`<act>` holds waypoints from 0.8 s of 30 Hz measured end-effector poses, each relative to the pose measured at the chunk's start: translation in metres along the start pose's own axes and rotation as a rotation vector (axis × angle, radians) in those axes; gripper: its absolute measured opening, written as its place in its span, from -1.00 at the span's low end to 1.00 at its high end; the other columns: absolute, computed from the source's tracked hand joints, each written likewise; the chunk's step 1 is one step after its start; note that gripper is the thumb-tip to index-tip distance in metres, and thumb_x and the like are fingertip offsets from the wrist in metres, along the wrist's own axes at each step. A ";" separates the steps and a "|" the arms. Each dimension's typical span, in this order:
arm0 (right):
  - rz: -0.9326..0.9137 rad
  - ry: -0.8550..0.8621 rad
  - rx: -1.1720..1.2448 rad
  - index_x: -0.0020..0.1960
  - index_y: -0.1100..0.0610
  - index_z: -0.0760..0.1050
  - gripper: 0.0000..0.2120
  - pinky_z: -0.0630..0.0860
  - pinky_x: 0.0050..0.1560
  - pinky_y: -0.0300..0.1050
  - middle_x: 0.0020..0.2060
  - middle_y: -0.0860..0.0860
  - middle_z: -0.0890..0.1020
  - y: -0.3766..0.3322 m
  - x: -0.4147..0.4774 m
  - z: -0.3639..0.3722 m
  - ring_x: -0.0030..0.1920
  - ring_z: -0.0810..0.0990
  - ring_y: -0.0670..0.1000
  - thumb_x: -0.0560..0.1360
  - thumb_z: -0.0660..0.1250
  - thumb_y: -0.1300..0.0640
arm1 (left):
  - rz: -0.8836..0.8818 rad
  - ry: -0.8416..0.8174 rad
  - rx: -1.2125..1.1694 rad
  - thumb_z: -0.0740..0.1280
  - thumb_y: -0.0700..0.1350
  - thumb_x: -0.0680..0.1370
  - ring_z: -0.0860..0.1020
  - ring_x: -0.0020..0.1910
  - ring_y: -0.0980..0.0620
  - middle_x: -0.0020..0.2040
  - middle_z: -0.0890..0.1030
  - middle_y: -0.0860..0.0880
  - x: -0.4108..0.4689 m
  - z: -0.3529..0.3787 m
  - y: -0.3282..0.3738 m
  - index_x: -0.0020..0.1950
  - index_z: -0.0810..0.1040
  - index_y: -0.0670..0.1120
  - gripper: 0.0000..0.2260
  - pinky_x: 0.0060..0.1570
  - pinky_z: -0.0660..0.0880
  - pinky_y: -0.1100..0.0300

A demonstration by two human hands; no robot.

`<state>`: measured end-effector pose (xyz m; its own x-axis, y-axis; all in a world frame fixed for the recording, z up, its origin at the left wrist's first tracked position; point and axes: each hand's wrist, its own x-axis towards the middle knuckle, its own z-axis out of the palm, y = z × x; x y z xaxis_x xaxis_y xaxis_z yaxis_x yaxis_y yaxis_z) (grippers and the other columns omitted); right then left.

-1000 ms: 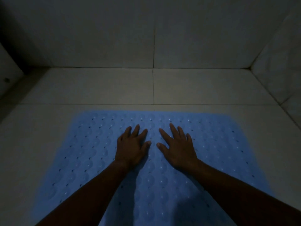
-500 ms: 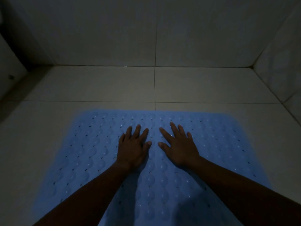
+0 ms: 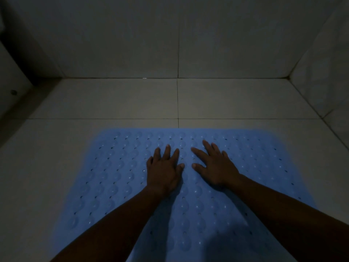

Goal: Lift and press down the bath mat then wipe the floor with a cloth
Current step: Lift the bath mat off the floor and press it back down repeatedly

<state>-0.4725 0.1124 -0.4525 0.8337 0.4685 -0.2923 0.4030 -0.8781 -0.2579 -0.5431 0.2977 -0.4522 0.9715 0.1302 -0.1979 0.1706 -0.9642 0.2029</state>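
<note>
A light blue bath mat (image 3: 113, 176) with rows of bumps and small holes lies flat on the tiled floor in dim light. My left hand (image 3: 164, 171) presses on its middle, palm down, fingers straight and pointing away from me. My right hand (image 3: 213, 167) lies flat beside it, fingers spread, thumb close to the left thumb. Both forearms reach in from the bottom edge and cover part of the mat. No cloth is in view.
Pale floor tiles (image 3: 132, 99) stretch beyond the mat to a back wall (image 3: 170, 35). A side wall (image 3: 324, 72) rises on the right. On the left a dark gap and a ledge with a small round fitting (image 3: 13, 92) border the floor.
Both hands have stayed flat on the mat in nearly the same place. My right hand's fingers have spread a little wider.
</note>
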 end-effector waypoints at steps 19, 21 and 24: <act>-0.007 0.007 0.033 0.59 -0.26 -0.04 -0.40 -0.17 0.55 0.19 0.61 -0.07 -0.20 0.014 -0.013 -0.008 0.60 -0.21 0.05 0.60 0.02 -0.34 | 0.032 -0.020 0.030 -0.02 0.28 0.63 -0.11 0.58 -0.20 0.63 -0.06 0.01 -0.001 0.004 0.014 0.61 -0.04 0.13 -0.42 0.47 0.08 -0.15; 0.000 0.001 0.036 0.59 -0.26 -0.04 -0.39 -0.18 0.55 0.19 0.61 -0.08 -0.21 0.012 -0.013 -0.008 0.60 -0.22 0.05 0.60 0.01 -0.34 | 0.024 -0.030 0.000 -0.03 0.28 0.63 -0.15 0.58 -0.18 0.63 -0.10 0.02 -0.001 0.003 0.013 0.62 -0.06 0.14 -0.41 0.49 0.02 -0.14; 0.012 -0.011 0.019 0.59 -0.25 -0.06 -0.39 -0.18 0.55 0.20 0.61 -0.07 -0.22 0.010 -0.012 -0.009 0.60 -0.22 0.06 0.60 0.01 -0.34 | 0.018 -0.045 -0.005 -0.05 0.29 0.63 -0.18 0.59 -0.17 0.63 -0.14 0.01 -0.003 0.003 0.015 0.62 -0.09 0.14 -0.41 0.50 -0.02 -0.13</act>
<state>-0.4752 0.0967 -0.4436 0.8340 0.4592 -0.3057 0.3857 -0.8816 -0.2722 -0.5442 0.2821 -0.4510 0.9660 0.1025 -0.2372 0.1543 -0.9651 0.2115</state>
